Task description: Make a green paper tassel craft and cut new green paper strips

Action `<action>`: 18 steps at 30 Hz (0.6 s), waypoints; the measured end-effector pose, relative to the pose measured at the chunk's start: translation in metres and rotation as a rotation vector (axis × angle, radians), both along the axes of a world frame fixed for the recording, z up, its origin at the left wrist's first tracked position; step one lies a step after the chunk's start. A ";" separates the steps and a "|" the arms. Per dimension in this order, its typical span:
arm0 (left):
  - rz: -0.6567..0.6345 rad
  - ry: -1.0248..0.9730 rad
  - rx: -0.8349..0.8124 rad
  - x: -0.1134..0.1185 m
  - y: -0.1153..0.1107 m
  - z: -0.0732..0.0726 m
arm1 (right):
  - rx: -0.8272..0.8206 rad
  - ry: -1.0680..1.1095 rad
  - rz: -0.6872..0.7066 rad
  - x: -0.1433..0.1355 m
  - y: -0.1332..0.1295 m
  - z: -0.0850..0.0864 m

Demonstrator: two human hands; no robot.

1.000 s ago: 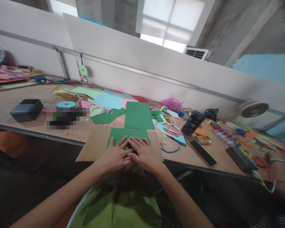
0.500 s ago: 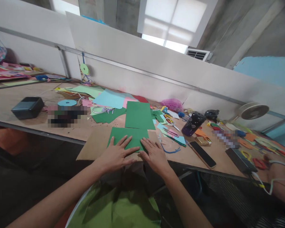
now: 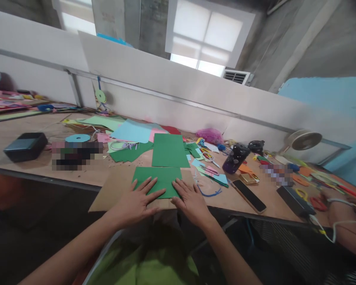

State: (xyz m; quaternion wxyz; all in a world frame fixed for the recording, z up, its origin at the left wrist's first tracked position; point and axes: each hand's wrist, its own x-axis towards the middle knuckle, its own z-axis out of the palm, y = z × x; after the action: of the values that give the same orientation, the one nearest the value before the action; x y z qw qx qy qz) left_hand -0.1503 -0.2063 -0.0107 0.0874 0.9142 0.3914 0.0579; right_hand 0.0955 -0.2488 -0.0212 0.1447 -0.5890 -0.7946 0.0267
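Note:
A sheet of green paper (image 3: 157, 176) lies on a piece of brown cardboard (image 3: 106, 194) at the table's front edge. My left hand (image 3: 136, 200) rests flat on the sheet's left and lower part, its fingers spread. On the right edge of the same sheet lies my right hand (image 3: 190, 198), palm down with the fingers stretched out and the thumb apart. Neither hand grips anything. Just beyond, a second green sheet (image 3: 169, 150) lies on the table. Parts of the near sheet are hidden under my fingers.
To the right are a phone (image 3: 249, 196), a dark tumbler (image 3: 235, 158), pink-handled scissors (image 3: 210, 170) and a black power bank-like block (image 3: 295, 201). Another person's arm (image 3: 341, 217) reaches in at far right. A black box (image 3: 26, 146) stands left; a fan (image 3: 304, 140) stands back right.
The camera view has shifted slightly, so the scene sits lower and further left. Both hands stay flat on the green sheet, now slightly farther apart. The other person's arm reaches further in.

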 end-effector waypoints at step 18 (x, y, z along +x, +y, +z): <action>0.145 -0.079 0.150 -0.015 -0.022 0.017 | -0.012 -0.064 0.019 0.010 0.006 -0.023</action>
State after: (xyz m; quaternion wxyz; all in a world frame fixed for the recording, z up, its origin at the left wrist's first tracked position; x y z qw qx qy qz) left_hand -0.1655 -0.2283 0.0059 0.0296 0.8845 0.4474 0.1291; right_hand 0.1050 -0.2430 -0.0444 0.1153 -0.5830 -0.8041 0.0137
